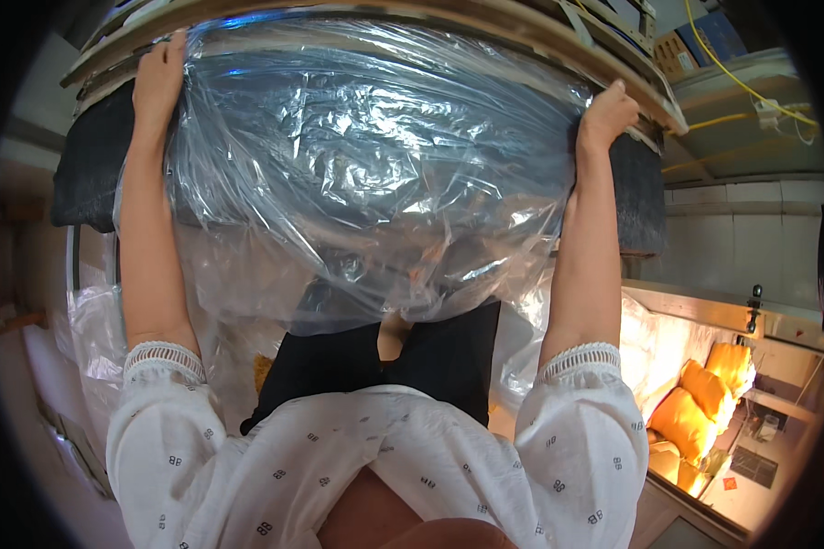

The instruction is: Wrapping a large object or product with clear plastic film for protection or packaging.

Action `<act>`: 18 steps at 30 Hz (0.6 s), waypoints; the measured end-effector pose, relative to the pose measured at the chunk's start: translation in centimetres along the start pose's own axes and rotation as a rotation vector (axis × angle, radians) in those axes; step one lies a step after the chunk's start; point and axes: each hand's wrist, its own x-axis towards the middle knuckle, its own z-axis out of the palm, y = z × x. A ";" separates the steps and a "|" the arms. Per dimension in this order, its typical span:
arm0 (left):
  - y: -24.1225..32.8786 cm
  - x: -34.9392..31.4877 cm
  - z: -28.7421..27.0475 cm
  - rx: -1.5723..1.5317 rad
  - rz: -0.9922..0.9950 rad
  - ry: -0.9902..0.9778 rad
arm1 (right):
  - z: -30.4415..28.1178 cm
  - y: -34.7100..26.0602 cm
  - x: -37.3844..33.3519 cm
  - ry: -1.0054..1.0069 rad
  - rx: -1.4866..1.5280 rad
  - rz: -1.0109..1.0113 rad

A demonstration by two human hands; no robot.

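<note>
A large transparent plastic sheet (pixel 366 156) hangs in front of me, wrinkled and shiny, its lower part falling in folds over my lap. My left hand (pixel 159 80) grips its left side high up, with fingers curled against the long wooden bar. At the other side my right hand (pixel 608 116) closes round the sheet's upper right edge, thumb on top. Both arms are stretched forward, so the plastic is pulled taut between them. Dark, thick fabric (pixel 92 165) lies behind the sheet and shows past both its ends.
Long wooden bars (pixel 485 32) run across the top, just beyond my hands. Yellow cable (pixel 742 78) hangs at the upper right near a blue box (pixel 710 38). Orange bundles (pixel 684 424) lie in bright light at the lower right, beside a ledge (pixel 705 306).
</note>
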 end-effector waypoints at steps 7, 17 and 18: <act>0.4 -4.0 -5.1 -0.326 0.025 0.168 | -4.3 -2.5 -5.7 -0.472 -0.194 -0.360; 11.4 -20.4 -9.1 -0.324 0.364 0.068 | -8.9 -2.0 -8.5 -0.535 -0.214 -0.331; 12.0 -23.1 -8.0 -0.279 0.686 0.006 | -9.1 -1.8 -8.6 -0.555 -0.143 -0.328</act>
